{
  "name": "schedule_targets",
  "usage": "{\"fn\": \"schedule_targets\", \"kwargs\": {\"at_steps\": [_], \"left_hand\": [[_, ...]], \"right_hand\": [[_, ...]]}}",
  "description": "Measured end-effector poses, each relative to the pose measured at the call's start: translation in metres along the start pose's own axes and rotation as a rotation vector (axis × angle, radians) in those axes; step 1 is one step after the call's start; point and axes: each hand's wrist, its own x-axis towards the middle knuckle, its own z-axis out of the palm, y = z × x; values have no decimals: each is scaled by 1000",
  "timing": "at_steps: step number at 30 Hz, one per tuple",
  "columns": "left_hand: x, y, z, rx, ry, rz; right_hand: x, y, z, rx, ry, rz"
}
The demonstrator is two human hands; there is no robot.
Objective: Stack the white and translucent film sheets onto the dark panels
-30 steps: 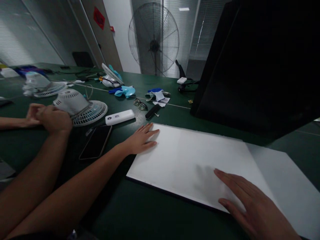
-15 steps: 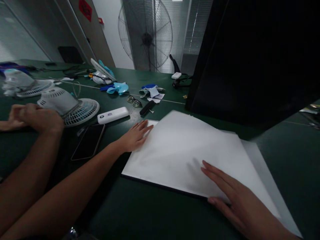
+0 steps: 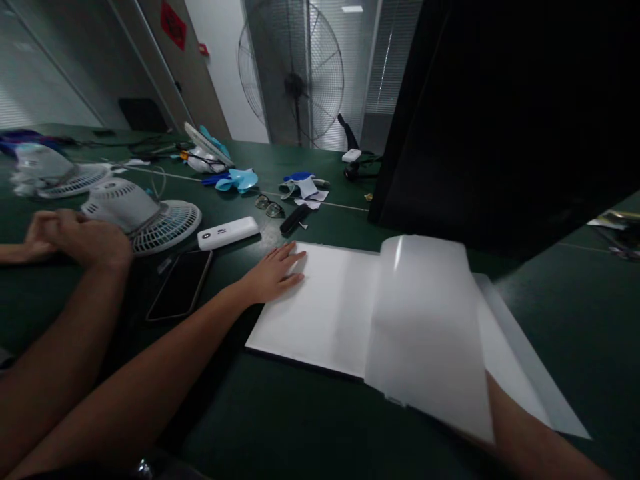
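Observation:
A white rectangular slab (image 3: 325,300) with a dark lower edge lies on the green table; I cannot tell whether it is a pad or a panel. Spread flat, my left hand (image 3: 274,273) rests on its far left corner. A thin, glossy white sheet (image 3: 425,333) is lifted and curled over the slab's right part. My right hand is hidden behind this sheet, and only my right forearm (image 3: 530,427) shows, so its fingers cannot be seen. More pale sheets (image 3: 505,353) lie at the right, beneath the curled one.
Another person's hands (image 3: 85,237) are together at the left, near a small white fan (image 3: 170,223). A phone (image 3: 180,283), a white power bank (image 3: 229,232), eyeglasses (image 3: 270,205) and a black object (image 3: 295,219) lie nearby. A large black screen (image 3: 500,133) looms behind the slab.
The sheet has been raised from the left and folded over to the right, baring the slab's left part. My right hand has gone behind it; my left hand stays in place.

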Motion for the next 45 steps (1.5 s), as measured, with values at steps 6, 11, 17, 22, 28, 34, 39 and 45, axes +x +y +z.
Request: {"fn": "schedule_targets", "kwargs": {"at_steps": [6,11,17,22,28,34,39,45], "left_hand": [[0,-3,0,-151,78,-49],[0,-3,-4,-299,163,-126],[0,-3,-3,-76,50,-66],[0,-4,0,-47,54,-42],[2,-4,-1,-111,100,-38],[5,-6,0,-158,146,-35],[8,-6,2,-175,193,-41],[13,-11,2,-103,162,-69]], "right_hand": [[75,-26,-11,-204,-175,-132],[104,-44,-12,-281,-240,-193],[110,-52,-10,-243,-191,-268],[95,-41,-13,-203,-191,-241],[25,-6,-17,-279,-31,-355],[-24,21,-1,-369,160,-413],[-27,30,7,-375,217,-387],[-28,32,7,-369,215,-377]]}}
